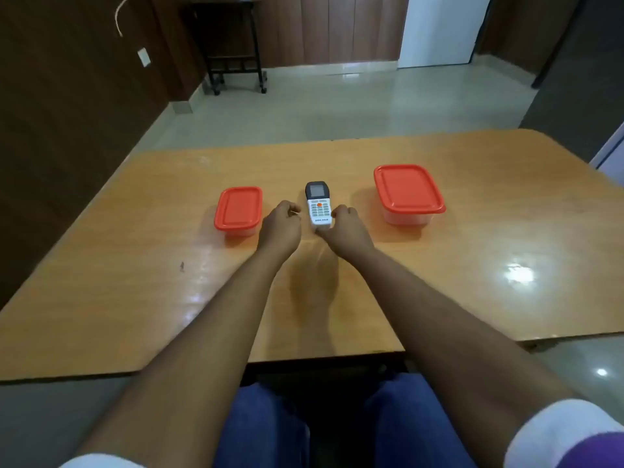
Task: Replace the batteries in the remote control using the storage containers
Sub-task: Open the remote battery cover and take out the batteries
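A white remote control point(317, 204) with a dark screen end and an orange button lies face up in the middle of the wooden table point(472, 282). My left hand point(281, 224) hovers just left of it with its fingers curled and nothing in them. My right hand point(344, 224) rests against the remote's near right corner, thumb touching its bottom edge. A small container with an orange lid point(239, 210) stands to the left. A larger container with an orange lid point(408, 192) stands to the right. Both lids are on. No batteries show.
The table's near edge runs just above my lap. Beyond its far edge lie a shiny tiled floor, a dark wheeled stand point(233, 45) at the back and wooden wall panels. A small dark speck point(182, 266) marks the tabletop at the left.
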